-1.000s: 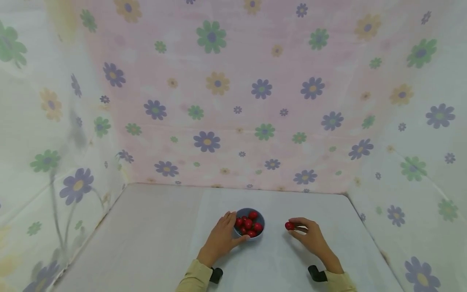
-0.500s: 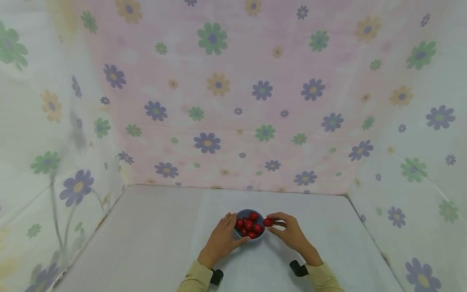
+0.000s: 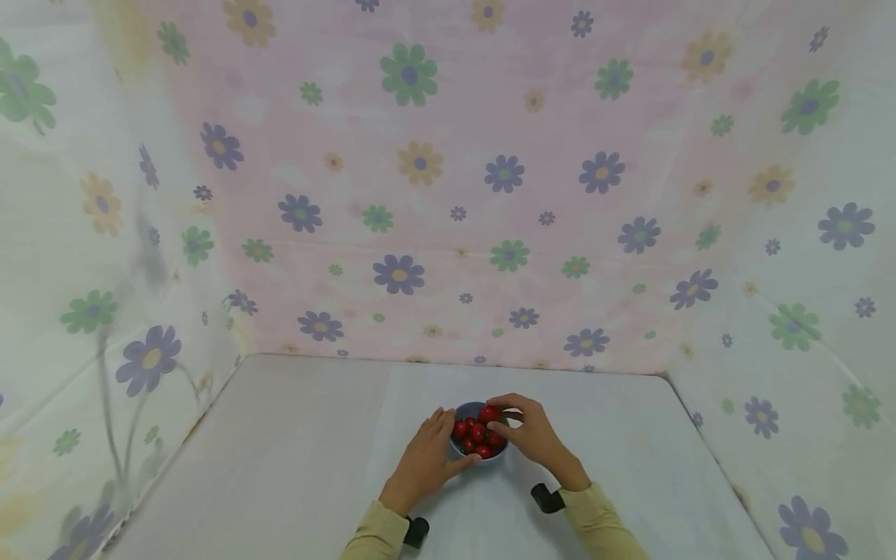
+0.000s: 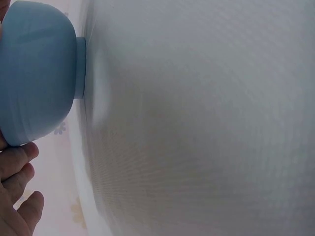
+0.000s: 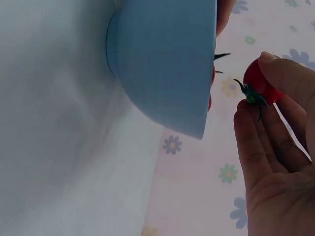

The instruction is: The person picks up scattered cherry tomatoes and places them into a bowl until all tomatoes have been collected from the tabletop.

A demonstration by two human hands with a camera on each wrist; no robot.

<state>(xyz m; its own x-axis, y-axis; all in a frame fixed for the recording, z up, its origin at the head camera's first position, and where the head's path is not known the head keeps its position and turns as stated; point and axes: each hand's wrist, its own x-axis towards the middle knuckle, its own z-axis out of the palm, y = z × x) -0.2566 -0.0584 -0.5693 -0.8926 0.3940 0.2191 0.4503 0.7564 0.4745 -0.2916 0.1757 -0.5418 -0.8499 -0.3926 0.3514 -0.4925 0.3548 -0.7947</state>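
Note:
A small blue bowl [image 3: 466, 409] stands on the white table, holding several red cherry tomatoes [image 3: 477, 432]. My left hand [image 3: 425, 459] holds the bowl from the left, fingers along its far side and thumb at the near rim. Fingertips [image 4: 30, 150] touch the bowl wall in the left wrist view. Over the bowl's right part, my right hand [image 3: 533, 435] pinches one cherry tomato [image 5: 258, 83] between thumb and fingers. Its green stem [image 5: 253, 97] points toward the bowl. In the right wrist view this tomato is just above the rim, apart from the bowl.
The white-covered table [image 3: 294, 467] extends around the bowl on all sides. Flower-printed cloth walls [image 3: 448, 233] enclose it at the back, left and right. A black wrist device [image 3: 547, 498] sits under the right forearm, and another black device [image 3: 416, 532] under the left.
My right hand has carried the cherry tomato leftward from the bare table at right to above the bowl. The left hand has stayed at the bowl.

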